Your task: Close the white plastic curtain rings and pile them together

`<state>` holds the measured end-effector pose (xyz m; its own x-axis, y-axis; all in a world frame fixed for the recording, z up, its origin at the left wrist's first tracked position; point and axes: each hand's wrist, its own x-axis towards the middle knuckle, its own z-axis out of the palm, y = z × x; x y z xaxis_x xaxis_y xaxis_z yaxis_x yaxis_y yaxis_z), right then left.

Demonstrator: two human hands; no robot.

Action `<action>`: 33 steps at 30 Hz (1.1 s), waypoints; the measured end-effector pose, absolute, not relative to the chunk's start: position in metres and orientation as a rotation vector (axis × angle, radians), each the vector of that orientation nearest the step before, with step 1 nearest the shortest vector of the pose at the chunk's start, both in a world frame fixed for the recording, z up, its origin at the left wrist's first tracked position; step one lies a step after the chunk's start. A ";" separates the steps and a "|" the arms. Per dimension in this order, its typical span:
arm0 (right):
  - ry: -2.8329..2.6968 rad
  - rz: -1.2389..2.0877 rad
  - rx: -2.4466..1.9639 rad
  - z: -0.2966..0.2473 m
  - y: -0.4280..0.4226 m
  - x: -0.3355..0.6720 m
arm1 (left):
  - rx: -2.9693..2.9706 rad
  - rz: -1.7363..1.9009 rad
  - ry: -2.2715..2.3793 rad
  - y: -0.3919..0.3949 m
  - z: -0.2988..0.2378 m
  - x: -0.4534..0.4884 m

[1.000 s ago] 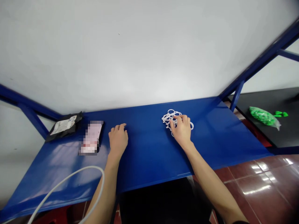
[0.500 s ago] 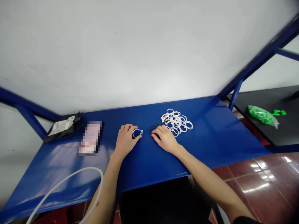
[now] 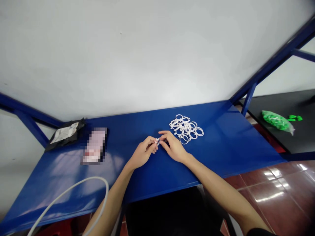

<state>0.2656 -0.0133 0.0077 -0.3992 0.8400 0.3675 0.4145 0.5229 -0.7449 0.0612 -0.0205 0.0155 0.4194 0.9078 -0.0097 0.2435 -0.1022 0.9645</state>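
Note:
My left hand [image 3: 144, 152] and my right hand [image 3: 173, 147] meet over the middle of the blue shelf [image 3: 221, 147]. Their fingertips pinch a small white ring [image 3: 157, 141] between them; most of it is hidden by the fingers. A pile of several white rings [image 3: 185, 128] lies just beyond and to the right of my right hand, untouched.
A black packet with a white label [image 3: 65, 132] and a blurred flat object [image 3: 94, 146] lie at the shelf's left. A white cable [image 3: 73, 190] loops at the lower left. On a black table [image 3: 283, 105] to the right sits a green bag [image 3: 275, 120]. White wall behind.
My right hand left the ring pile and came toward the left. The left hand picked up a single ring, and both hands now pinch it together at the middle.

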 end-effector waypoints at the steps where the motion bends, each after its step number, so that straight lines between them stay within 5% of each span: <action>1: -1.973 0.771 -1.035 0.008 -0.014 0.265 | 1.573 0.776 1.009 -0.021 0.014 0.062; 7: -1.996 0.967 -1.095 0.004 -0.011 0.265 | 1.595 0.842 1.138 -0.021 0.004 0.067; 33: -2.124 0.901 -1.078 0.006 -0.012 0.270 | 2.444 1.061 1.222 -0.023 -0.015 0.073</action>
